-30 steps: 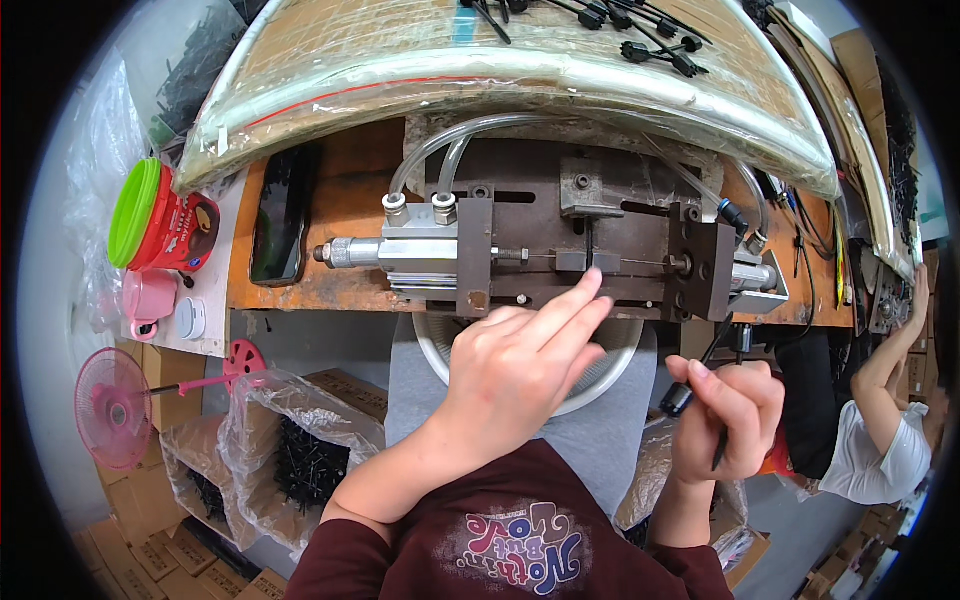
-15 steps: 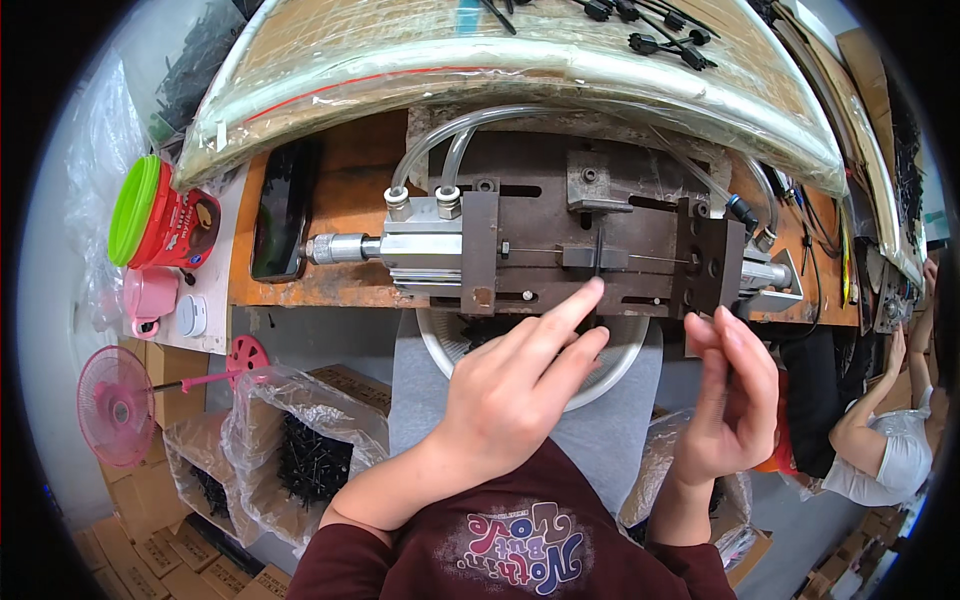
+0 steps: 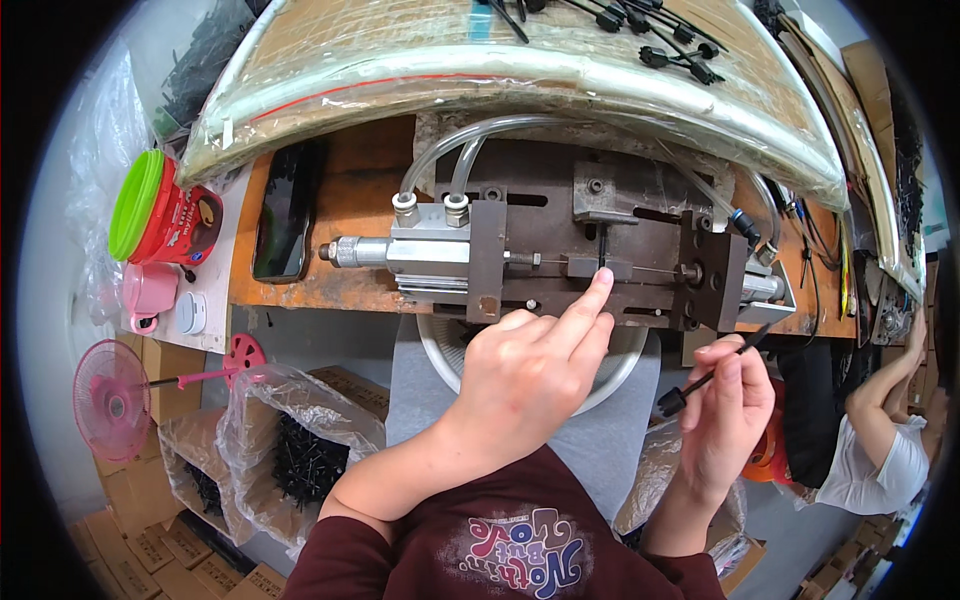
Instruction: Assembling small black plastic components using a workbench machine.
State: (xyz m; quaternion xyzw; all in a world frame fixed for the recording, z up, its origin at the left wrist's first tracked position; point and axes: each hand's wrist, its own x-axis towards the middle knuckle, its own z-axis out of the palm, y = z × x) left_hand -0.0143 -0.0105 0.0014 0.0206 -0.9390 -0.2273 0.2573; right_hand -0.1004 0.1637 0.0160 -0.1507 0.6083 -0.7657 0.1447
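Observation:
My left hand [image 3: 535,372] reaches over the front of the metal fixture [image 3: 520,220], its index finger stretched out and the other fingers loosely bent. That fingertip presses on a thin black stick [image 3: 603,243], which lies across the small grey block [image 3: 582,267] in the middle. Metal rods point at this block from both sides. Off the fixture's right front corner, my right hand [image 3: 728,425] pinches a black plastic stick [image 3: 708,379] between thumb and fingers. Its wider, notched head points down to the left.
Several black sticks [image 3: 650,30] lie on the plastic-wrapped shelf above. A phone [image 3: 283,222] and a red tub [image 3: 165,212] are at the left. A white basket [image 3: 440,358] sits below the bench edge. Bags of black parts [image 3: 308,460] and a pink fan [image 3: 113,398] stand lower left. Another person [image 3: 880,440] works far right.
The black stick in my right hand has come into sight as that hand turned. Rods from both side cylinders have moved inward toward the block. My left index finger stays at the block.

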